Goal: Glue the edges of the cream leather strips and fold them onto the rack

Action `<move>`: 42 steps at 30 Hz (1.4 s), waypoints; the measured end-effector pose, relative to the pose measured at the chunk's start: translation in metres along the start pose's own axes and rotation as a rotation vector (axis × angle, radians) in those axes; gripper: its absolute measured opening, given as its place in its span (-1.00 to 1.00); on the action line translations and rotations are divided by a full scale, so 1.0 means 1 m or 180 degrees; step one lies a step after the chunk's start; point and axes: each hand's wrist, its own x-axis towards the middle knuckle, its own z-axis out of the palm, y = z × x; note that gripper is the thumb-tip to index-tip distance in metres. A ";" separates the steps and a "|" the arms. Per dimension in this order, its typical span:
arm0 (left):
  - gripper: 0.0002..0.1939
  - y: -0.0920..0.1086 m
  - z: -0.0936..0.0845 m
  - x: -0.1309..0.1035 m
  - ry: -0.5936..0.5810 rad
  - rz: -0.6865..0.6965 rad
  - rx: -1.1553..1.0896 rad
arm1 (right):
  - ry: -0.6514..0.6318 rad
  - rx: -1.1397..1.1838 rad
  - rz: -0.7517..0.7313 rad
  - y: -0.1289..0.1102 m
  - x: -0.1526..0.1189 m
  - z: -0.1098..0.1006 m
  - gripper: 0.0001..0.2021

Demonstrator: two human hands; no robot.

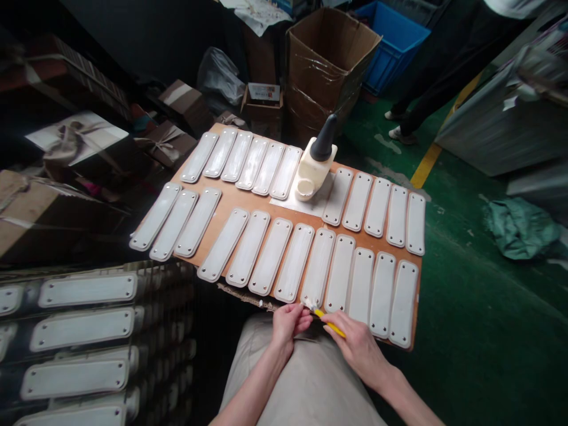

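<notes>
Before you, the board point(186, 222) is orange-brown, and the strips point(293, 263) across it are off-white with a dark dot near each corner. The brush handle point(333, 324) at your right hand point(360, 349) is bright yellow. Farther off, you have a cream bottle point(317, 168) with a black cap point(325, 139), a brown carton point(328, 65) and a blue crate point(393, 44). On the right, the floor point(465, 284) is green with a yellow stripe point(426, 168).

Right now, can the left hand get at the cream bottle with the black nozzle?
Probably yes, with a forward stretch: the left hand is at the board's near edge, and the cream bottle stands beyond the front row of white strips. Nothing tall stands between.
</notes>
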 end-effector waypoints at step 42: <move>-0.84 0.007 -0.021 -0.010 0.0247 0.0531 0.0153 | 0.0882 -0.0769 -0.0536 0.026 0.142 -0.043 -0.72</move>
